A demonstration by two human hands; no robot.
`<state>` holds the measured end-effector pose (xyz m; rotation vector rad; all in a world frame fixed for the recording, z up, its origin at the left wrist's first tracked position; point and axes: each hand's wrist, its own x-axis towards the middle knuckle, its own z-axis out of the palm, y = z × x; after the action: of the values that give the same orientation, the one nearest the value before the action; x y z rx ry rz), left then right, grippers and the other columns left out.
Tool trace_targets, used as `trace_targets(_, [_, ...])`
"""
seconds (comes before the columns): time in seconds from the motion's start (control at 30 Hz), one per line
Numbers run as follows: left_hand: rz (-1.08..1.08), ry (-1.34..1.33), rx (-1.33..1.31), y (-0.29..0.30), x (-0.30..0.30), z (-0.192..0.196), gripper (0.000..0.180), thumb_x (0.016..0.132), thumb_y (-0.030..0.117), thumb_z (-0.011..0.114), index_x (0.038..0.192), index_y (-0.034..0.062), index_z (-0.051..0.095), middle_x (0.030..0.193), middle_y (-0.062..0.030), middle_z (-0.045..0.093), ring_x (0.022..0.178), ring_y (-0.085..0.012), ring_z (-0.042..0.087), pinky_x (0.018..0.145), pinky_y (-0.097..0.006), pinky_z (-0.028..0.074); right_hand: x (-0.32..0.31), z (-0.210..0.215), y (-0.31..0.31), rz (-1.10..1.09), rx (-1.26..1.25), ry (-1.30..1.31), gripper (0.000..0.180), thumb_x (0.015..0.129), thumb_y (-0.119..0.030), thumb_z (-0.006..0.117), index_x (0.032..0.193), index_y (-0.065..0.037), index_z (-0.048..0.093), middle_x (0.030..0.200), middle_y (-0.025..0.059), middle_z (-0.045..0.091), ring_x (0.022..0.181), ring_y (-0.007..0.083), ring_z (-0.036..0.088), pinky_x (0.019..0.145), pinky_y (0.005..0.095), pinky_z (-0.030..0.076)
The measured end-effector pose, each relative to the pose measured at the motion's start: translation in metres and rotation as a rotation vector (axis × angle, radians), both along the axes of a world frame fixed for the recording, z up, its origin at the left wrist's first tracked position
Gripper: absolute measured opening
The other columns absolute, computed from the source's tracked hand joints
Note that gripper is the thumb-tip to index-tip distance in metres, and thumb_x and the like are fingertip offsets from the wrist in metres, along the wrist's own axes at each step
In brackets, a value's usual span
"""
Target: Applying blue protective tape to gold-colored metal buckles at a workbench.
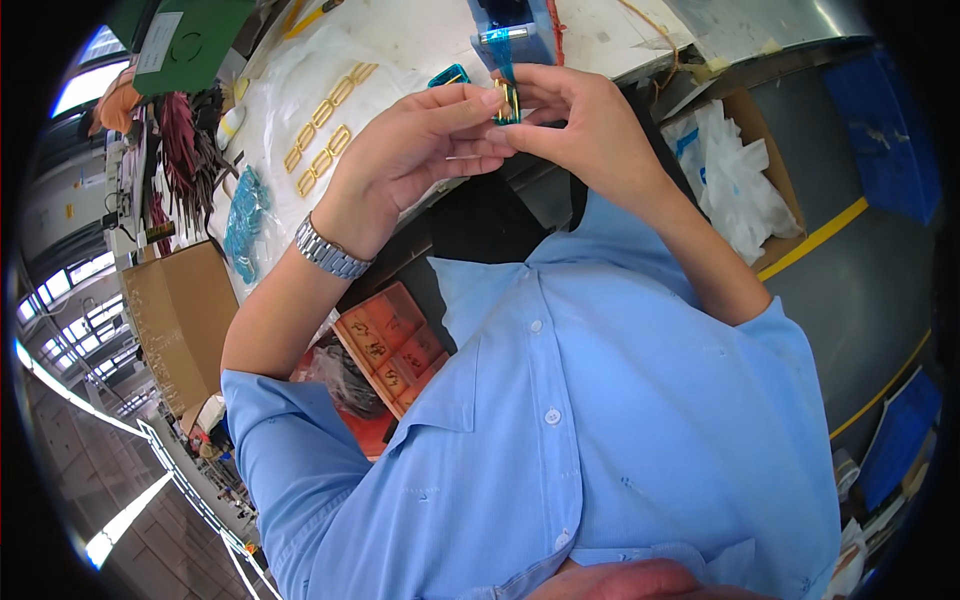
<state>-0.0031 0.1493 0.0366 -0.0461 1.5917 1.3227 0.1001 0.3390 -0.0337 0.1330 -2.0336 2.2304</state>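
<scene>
Above the table's front edge, my left hand [425,140] and my right hand [585,125] come together around a small gold buckle [505,100] with shiny teal film on it. Left thumb and fingertips pinch it from one side, while the right fingers close on it from the other. Fingers hide part of its shape. Teal film [505,65] runs up from it to a blue tape dispenser [515,35]. Just left of that lies another teal-covered piece [448,75]. Several bare gold buckles [325,120] rest in two rows on clear plastic sheeting.
A bag of teal pieces [243,225] lies at the table's left side, near a cardboard box [180,325]. Below the left forearm is an orange compartment tray [390,340]. At right stands a carton with white plastic bags [735,175]. A green box [190,45] sits far left.
</scene>
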Motion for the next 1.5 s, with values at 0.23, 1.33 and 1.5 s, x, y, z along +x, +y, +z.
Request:
trace_targets(0.23, [0.054, -0.053, 0.027, 0.004, -0.001, -0.001, 0.035, 0.104, 0.034, 0.076, 0.123, 0.005, 0.069, 0.108, -0.0099, 0.076, 0.098, -0.022, 0.077, 0.094, -0.037, 0.064, -0.006, -0.011, -0.001, -0.091, -0.035, -0.019, 0.039, 0.092, -0.019, 0.084, 0.123, 0.004, 0.076, 0.101, 0.0106, 0.082, 0.092, 0.0134, 0.077, 0.086, 0.0289, 0.061])
trace_targets(1.33, [0.305, 1.831, 0.126, 0.029, 0.066, -0.067, 0.014, 0.088, -0.006, 0.079, 0.1, -0.0009, 0.075, 0.09, -0.0159, 0.076, 0.077, -0.03, 0.073, 0.068, -0.036, 0.057, 0.011, 0.014, -0.028, -0.216, -0.434, -0.178, 0.036, 0.098, -0.029, 0.083, 0.111, 0.004, 0.083, 0.096, 0.0055, 0.078, 0.089, 0.0076, 0.069, 0.08, 0.0217, 0.054])
trace_targets(1.5, [0.33, 1.832, 0.166, 0.034, 0.058, -0.075, 0.014, 0.088, -0.006, 0.079, 0.1, -0.0009, 0.074, 0.09, -0.0162, 0.076, 0.077, -0.03, 0.073, 0.067, -0.036, 0.057, 0.001, 0.005, -0.027, -0.238, -0.461, -0.153, 0.035, 0.097, -0.03, 0.084, 0.109, 0.003, 0.083, 0.095, 0.0037, 0.078, 0.09, 0.0052, 0.067, 0.079, 0.0199, 0.051])
